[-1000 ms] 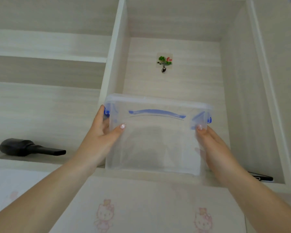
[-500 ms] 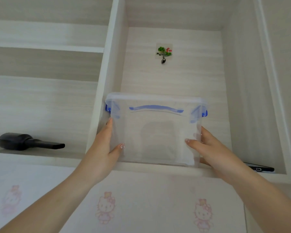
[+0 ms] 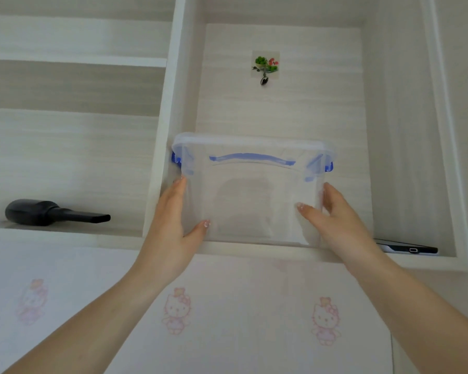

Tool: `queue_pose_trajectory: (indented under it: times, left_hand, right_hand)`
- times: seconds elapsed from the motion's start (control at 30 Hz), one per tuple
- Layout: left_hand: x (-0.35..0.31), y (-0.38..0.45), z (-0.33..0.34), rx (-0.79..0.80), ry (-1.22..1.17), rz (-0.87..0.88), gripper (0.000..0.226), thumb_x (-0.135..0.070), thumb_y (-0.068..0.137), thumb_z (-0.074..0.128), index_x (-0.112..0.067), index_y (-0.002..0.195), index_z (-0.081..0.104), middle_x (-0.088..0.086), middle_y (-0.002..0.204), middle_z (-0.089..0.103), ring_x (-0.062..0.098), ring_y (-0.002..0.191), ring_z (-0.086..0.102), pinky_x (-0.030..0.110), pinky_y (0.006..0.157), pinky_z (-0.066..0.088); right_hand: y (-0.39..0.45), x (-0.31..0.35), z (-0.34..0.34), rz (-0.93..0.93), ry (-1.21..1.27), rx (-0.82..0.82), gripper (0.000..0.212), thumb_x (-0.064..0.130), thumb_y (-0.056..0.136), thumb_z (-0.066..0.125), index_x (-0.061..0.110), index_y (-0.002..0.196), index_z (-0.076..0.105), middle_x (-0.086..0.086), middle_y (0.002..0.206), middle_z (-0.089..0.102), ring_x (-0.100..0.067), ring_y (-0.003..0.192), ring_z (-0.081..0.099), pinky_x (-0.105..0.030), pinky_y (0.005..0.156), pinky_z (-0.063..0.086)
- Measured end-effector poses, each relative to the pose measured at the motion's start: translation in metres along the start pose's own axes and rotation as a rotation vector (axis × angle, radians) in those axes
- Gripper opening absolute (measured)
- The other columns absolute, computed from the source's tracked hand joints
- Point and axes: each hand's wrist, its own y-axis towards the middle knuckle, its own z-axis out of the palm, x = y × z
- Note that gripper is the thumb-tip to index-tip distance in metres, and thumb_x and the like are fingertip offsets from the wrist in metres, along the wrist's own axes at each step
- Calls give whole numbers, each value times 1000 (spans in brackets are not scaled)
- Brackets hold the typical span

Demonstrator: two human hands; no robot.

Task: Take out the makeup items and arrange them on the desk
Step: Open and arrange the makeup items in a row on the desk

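- A pale wood-grain shelving unit (image 3: 173, 109) fills the view from below, split by a white upright panel into a wide bay on the left and a tall open cubby on the right.
- On the left bay's shelf lies a black hair dryer with a narrow nozzle (image 3: 49, 213), on its side, nozzle pointing right.
- A small sticker hook with green and red flowers (image 3: 265, 66) is stuck on the cubby's back wall, high above the box.
- A thin black device with a port on its edge (image 3: 408, 247) lies flat at the cubby's right front corner, just beside the right wrist.
- Below the shelf runs a white surface printed with faint pink cartoon cats (image 3: 227, 314).
- A clear plastic storage box with blue side latches and a blue lid handle (image 3: 251, 190) sits in the cubby, at its front left, lid on; its contents cannot be made out.
- The left hand (image 3: 173, 228) lies against the box's left side, fingers straight along the wall, thumb spread across the front.
- The right hand (image 3: 335, 220) mirrors it on the right side, fingers extended and thumb on the front face.
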Motion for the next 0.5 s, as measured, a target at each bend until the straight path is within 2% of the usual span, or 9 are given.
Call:
queue_pose_trajectory:
  times: [0.03, 0.1, 0.17, 0.2, 0.27, 0.37, 0.43, 0.5]
  left_hand:
    - [-3, -7, 0, -32, -55, 11, 75, -17, 86, 64, -25, 147, 22, -10, 149, 29, 7, 140, 26, 38, 116, 26]
    - [-9, -22, -3, -85, -158, 33, 68, -18, 82, 65, -31, 141, 32, -22, 137, 37, -1, 134, 34, 27, 111, 32]
    - [-15, -36, -7, -95, -201, 58, 63, -20, 78, 63, -37, 133, 38, -25, 133, 40, -5, 129, 39, 16, 104, 37]
    - [-16, -43, -8, -84, -220, 59, 62, -19, 77, 63, -40, 130, 39, -22, 134, 43, -5, 128, 41, 15, 102, 39]
    - [-18, -60, -11, -41, -261, 44, 61, -18, 76, 63, -41, 128, 41, -16, 134, 47, -1, 128, 44, 20, 101, 41]
    - [-15, -86, -16, 23, -310, -37, 60, -19, 75, 64, -41, 127, 43, -13, 134, 50, 1, 126, 46, 23, 100, 45]
    - [-10, -105, -21, 50, -352, -104, 61, -22, 73, 66, -42, 126, 43, -16, 132, 51, -1, 124, 48, 20, 98, 46]
    - [-6, -122, -26, 72, -377, -153, 60, -27, 71, 68, -45, 123, 44, -19, 130, 53, -1, 122, 50, 17, 94, 46]
  right_hand:
    - [-6, 2, 2, -16, 16, -88, 70, 40, 80, 67, 32, 142, 34, 12, 144, 42, -6, 129, 42, -28, 109, 30]
    - [-19, 5, 7, -102, 99, -186, 69, 27, 85, 66, 31, 144, 31, 11, 145, 37, 4, 122, 40, -21, 103, 29]
    - [-35, 5, 12, -198, 166, -183, 65, 19, 86, 66, 35, 141, 34, 15, 143, 37, 17, 113, 40, -20, 104, 29]
    - [-43, 3, 16, -232, 176, -166, 64, 17, 85, 66, 36, 139, 36, 17, 142, 37, 20, 114, 38, -21, 107, 29]
    - [-61, -4, 24, -310, 150, -155, 63, 15, 85, 67, 39, 135, 38, 21, 141, 38, 15, 126, 35, -23, 111, 27]
    - [-91, -9, 39, -377, 144, -132, 60, 28, 78, 64, 45, 128, 37, 25, 140, 37, 4, 134, 34, -26, 111, 29]
    - [-112, -15, 52, -364, 181, -83, 58, 34, 75, 62, 46, 127, 38, 24, 141, 38, 1, 134, 35, -27, 111, 33]
    - [-131, -20, 65, -316, 194, -5, 58, 28, 76, 63, 47, 125, 38, 25, 139, 38, 3, 133, 36, -28, 111, 34]
